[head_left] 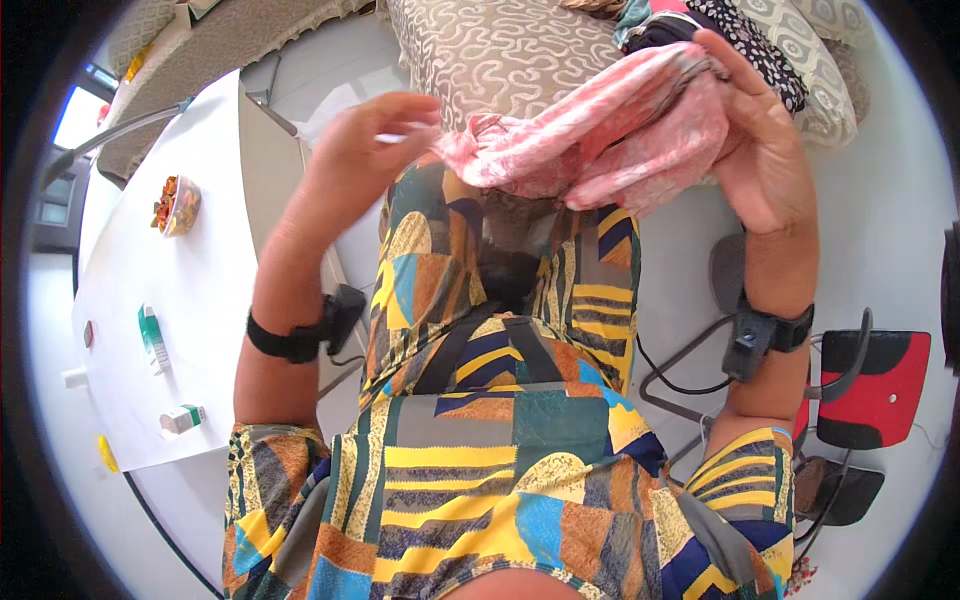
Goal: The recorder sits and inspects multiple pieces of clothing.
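A pink and white patterned cloth [610, 135], perhaps a garment, stretches in the air in front of me, loosely bunched with folds. At its left end my left hand [375, 140] pinches a corner, its fingers slightly blurred. On the other side my right hand [755, 150] grips the cloth's right edge; some of its fingers are hidden behind the fabric, and one long digit reaches up along its top. Below the cloth are my knees in a multicoloured patterned dress [450, 480].
Ahead stands a sofa with beige patterned cover [500, 60], with folded clothes [735, 40] on its right. A white table [200, 300] at left holds a tub of wrapped items [180, 207] and green-white boxes [152, 340]. A red-black chair [875, 390] stands right.
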A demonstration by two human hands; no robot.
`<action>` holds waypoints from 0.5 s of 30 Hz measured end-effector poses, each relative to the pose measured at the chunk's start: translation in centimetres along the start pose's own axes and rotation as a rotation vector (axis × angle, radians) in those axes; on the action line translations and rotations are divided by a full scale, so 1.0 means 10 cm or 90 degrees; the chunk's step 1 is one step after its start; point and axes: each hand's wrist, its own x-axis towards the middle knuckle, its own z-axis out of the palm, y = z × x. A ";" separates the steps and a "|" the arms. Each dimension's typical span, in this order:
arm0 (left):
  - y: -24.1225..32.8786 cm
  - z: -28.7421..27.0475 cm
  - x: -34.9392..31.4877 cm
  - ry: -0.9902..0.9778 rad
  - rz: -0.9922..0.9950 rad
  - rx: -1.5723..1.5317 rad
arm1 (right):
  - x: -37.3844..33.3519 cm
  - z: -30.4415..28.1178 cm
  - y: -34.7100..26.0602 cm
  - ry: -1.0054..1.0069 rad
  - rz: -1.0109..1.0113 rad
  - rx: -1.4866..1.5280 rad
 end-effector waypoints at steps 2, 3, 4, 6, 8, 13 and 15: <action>0.29 0.25 0.01 -0.067 0.072 -0.214 | -0.02 0.19 0.14 -0.049 -0.033 -0.027; 0.45 0.39 -0.01 -0.043 0.148 -0.231 | -0.02 0.28 0.19 -0.077 -0.016 0.010; 0.59 0.51 -0.04 -0.018 0.222 -0.249 | -0.03 0.39 0.23 -0.076 -0.013 0.015; 0.85 0.68 -0.12 -0.004 0.213 -0.295 | -0.05 0.62 0.24 -0.096 -0.003 -0.066; 0.87 0.72 -0.11 0.005 0.208 -0.345 | -0.04 0.70 0.31 -0.093 -0.048 -0.108; 0.78 0.63 0.01 0.028 0.173 -0.289 | -0.07 0.71 0.26 -0.100 -0.111 -0.212; 0.90 0.49 -0.04 0.015 0.113 -0.340 | -0.06 0.67 0.18 -0.127 -0.013 -0.197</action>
